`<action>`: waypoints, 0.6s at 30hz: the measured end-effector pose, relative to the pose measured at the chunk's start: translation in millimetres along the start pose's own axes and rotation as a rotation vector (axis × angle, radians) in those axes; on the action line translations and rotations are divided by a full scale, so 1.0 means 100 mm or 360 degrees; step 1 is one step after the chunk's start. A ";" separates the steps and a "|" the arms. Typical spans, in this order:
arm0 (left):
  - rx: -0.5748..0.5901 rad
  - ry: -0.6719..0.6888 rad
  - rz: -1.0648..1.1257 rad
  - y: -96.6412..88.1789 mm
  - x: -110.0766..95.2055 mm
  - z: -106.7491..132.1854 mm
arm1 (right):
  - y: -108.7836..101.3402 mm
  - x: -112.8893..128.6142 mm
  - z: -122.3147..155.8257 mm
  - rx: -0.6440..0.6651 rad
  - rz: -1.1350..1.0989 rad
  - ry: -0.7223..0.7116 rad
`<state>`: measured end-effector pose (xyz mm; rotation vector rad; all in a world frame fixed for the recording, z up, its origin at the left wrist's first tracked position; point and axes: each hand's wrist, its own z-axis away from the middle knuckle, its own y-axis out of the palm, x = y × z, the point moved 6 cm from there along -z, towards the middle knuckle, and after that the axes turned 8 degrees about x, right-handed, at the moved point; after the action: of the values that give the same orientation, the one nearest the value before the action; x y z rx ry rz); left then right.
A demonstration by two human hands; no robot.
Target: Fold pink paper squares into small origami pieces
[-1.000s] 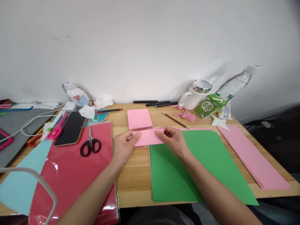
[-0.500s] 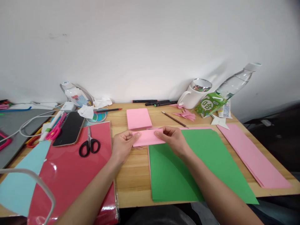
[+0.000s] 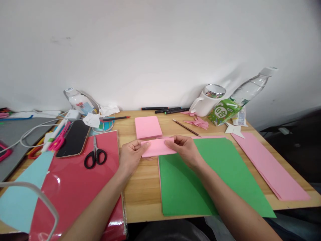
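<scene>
A small folded pink paper [image 3: 157, 147] is held just above the wooden table [image 3: 141, 187]. My left hand [image 3: 132, 156] pinches its left end with thumb and fingers closed. Its right end is pinched the same way by my right hand [image 3: 185, 150]. Behind the paper lies a stack of pink square sheets [image 3: 147, 126]. Under my right wrist lies a large green sheet [image 3: 208, 177].
Black scissors [image 3: 95, 156] lie on a red sheet pack [image 3: 75, 187] at left, beside a phone [image 3: 74, 137] and cables. A white mug [image 3: 207, 99], green packet [image 3: 223, 111], water bottle [image 3: 250, 88], pens [image 3: 165, 109], pink folded pieces [image 3: 199, 123] and long pink strips [image 3: 268, 164] sit at right.
</scene>
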<state>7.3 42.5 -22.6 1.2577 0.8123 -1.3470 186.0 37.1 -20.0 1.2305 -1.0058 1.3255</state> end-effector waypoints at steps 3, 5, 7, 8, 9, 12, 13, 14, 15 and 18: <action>0.0013 0.0012 -0.0041 -0.01 0.01 -0.01 | 0.00 0.00 -0.01 0.0008 0.0004 -0.0012; 0.0027 0.0028 -0.0137 -0.01 0.01 -0.01 | -0.01 -0.01 -0.01 0.0022 0.0033 -0.0011; 0.0041 0.0071 -0.0301 0.00 0.00 0.00 | -0.03 -0.02 -0.03 0.0083 0.0093 0.0007; 0.0050 0.0098 -0.0395 0.01 -0.01 0.00 | -0.05 -0.03 -0.04 0.0133 0.0131 0.0020; 0.0060 0.0131 -0.0485 0.03 -0.02 0.01 | -0.06 -0.04 -0.04 0.0191 0.0173 0.0037; 0.0098 0.0216 -0.0675 0.09 -0.02 0.03 | -0.14 -0.07 -0.06 0.0341 0.0283 0.0100; 0.0113 0.0230 -0.0705 0.12 -0.01 0.03 | -0.16 -0.07 -0.06 0.0377 0.0305 0.0126; 0.0124 0.0230 -0.0713 0.13 0.01 0.03 | -0.18 -0.08 -0.06 0.0410 0.0323 0.0151; 0.0145 0.0224 -0.0710 0.15 0.04 0.02 | -0.20 -0.08 -0.05 0.0437 0.0342 0.0171; 0.0214 0.0220 -0.0715 0.22 0.10 0.02 | -0.24 -0.06 -0.03 0.0475 0.0427 0.0191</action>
<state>29.1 34.3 -28.3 1.3326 1.1665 -1.7070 209.5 42.1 -28.1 1.2471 -0.9338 1.7886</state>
